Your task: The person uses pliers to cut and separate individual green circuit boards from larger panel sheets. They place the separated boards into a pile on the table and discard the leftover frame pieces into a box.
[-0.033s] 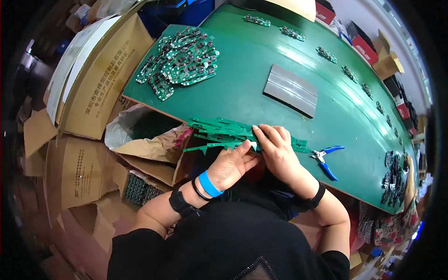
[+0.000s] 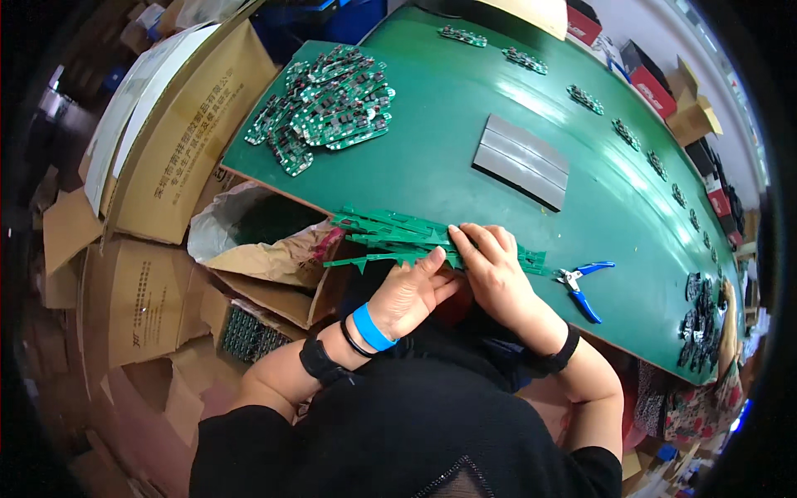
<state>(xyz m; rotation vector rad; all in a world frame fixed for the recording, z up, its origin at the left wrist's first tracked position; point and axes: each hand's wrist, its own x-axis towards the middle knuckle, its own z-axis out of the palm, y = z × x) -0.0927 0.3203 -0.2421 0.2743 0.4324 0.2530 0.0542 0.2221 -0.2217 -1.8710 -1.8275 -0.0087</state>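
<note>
Hardly anything has changed from one instant to the next: the whole view has slid a touch, as if the wearer's head moved, while both hands keep their places on the bundle of green strips [image 2: 386, 226]. For the work, I'd judge that means a pause in handling, with the bundle neither put down nor split up.

Take the grey block [image 2: 521, 163] as the marker on the green table [image 2: 432, 149]. The bundle is on the wearer's side of it, at the table's near edge. The right hand [image 2: 496, 270] lies across the strips, back up, fingers close together; its thumb is out of sight, so I can't tell how firmly it closes. The left hand [image 2: 411, 297] is beside it, palm partly turned up, thumb against the strips and spread from the fingers; whether it pinches any strip I can't tell.

Nearer the wearer than the block and to its right lie blue-handled cutters [image 2: 573, 284], untouched. Left of the block is a heap of circuit boards [image 2: 342, 104]. Well to the block's right, a co-worker's arm [image 2: 728, 328] rests beside a dark pile [image 2: 699, 324].
</note>
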